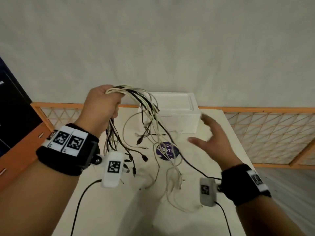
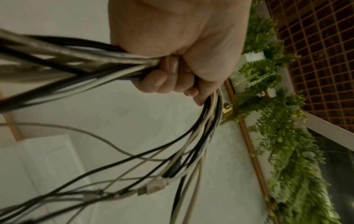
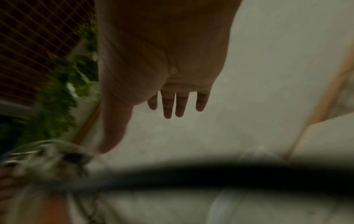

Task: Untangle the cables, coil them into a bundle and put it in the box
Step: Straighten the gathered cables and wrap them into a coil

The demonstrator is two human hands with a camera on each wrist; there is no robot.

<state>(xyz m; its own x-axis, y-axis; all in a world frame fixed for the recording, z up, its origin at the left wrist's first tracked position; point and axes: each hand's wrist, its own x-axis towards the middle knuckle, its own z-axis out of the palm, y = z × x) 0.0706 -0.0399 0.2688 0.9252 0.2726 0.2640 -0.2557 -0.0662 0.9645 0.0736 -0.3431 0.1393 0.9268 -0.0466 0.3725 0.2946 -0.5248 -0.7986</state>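
Observation:
My left hand [image 1: 102,103] is raised above the table and grips a bunch of black and white cables [image 1: 136,96]. The cables arch over the fist and hang down on both sides, with plug ends dangling and some strands trailing on the table [image 1: 175,169]. In the left wrist view the curled fingers [image 2: 162,78] wrap the cable bunch [image 2: 76,63]. My right hand [image 1: 209,135] hovers to the right with fingers spread and holds nothing; the right wrist view shows its straight fingers [image 3: 168,106]. One black cable [image 1: 192,166] runs toward the right wrist. A white foam box [image 1: 179,114] stands at the back of the table.
The white table [image 1: 119,210] carries a round purple sticker [image 1: 166,150] under the cables. An orange lattice railing [image 1: 265,135] runs behind and to the right. A dark panel with orange edge [image 1: 15,120] is at the left. Green plants [image 2: 277,121] hang nearby.

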